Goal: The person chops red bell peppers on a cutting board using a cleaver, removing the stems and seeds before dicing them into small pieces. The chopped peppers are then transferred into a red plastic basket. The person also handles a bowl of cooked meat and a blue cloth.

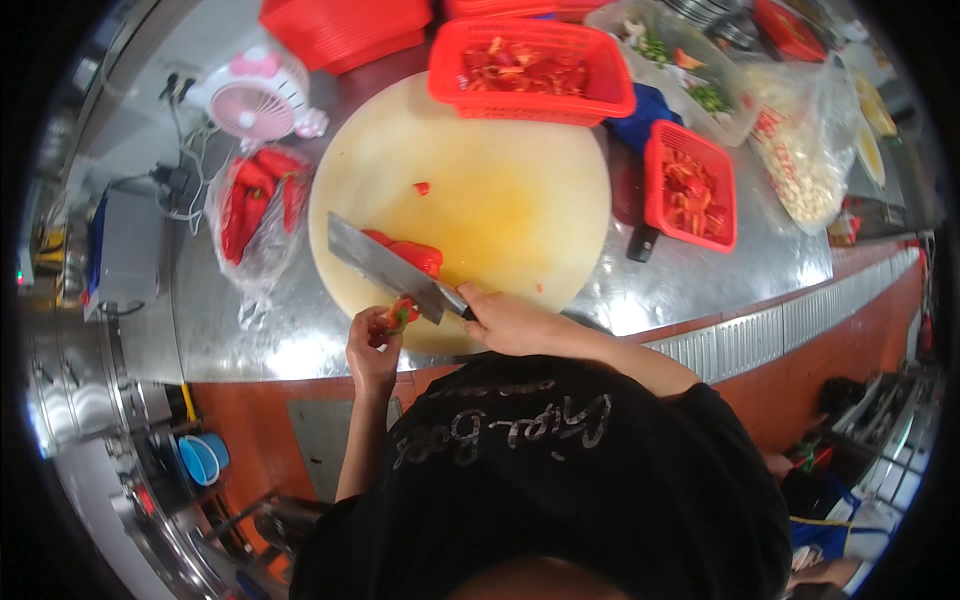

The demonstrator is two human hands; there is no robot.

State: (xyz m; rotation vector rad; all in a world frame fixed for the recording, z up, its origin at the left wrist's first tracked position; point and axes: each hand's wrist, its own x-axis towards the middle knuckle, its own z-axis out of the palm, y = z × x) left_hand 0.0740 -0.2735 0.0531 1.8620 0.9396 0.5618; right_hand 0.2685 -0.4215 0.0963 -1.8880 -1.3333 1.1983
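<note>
My right hand [510,319] grips the dark handle of a cleaver [386,266], whose wide blade slants up and left over the round cutting board [555,180]. Between the fingers of my left hand [373,345] is a red pepper's stem end [401,315] with a green stem, close to the blade's near edge. Behind the blade lies a larger piece of red pepper [416,256], partly covered by it. One small red scrap [421,188] sits farther back on the board.
A red plastic basket [532,111] of cut red pepper overlaps the board's far edge. To the right are a smaller red basket [690,232] and a bag of pale pieces [802,157]. A plastic bag of whole red peppers [251,202] and a pink-and-white fan [255,105] stand left.
</note>
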